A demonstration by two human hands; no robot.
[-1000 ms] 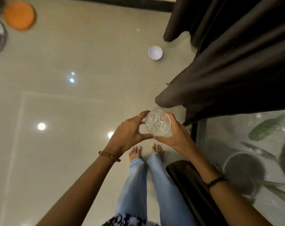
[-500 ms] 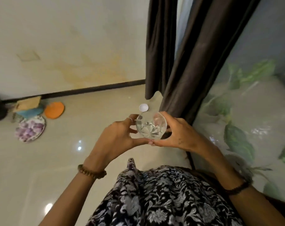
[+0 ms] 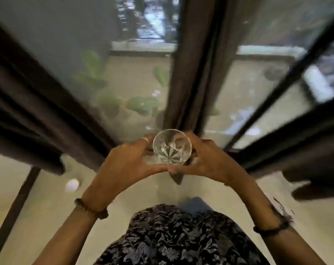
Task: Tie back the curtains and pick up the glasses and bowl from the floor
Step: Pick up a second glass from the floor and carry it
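Far left, a dark curtain [image 3: 28, 104] is seen hanging loose, not tied back yet. Just below its hem a small white bowl [image 3: 72, 185] is left on the floor [image 3: 38, 207], well apart from the hands. Center frame, a cut-crystal glass [image 3: 172, 147] is cupped upright, left hand [image 3: 128, 161] wrapped on one side and right hand [image 3: 210, 161] on the other, thumbs touching underneath, probably so it's kept steady. Behind it a middle curtain [image 3: 191, 73] is bunched; another drape [image 3: 305, 150] is seen right
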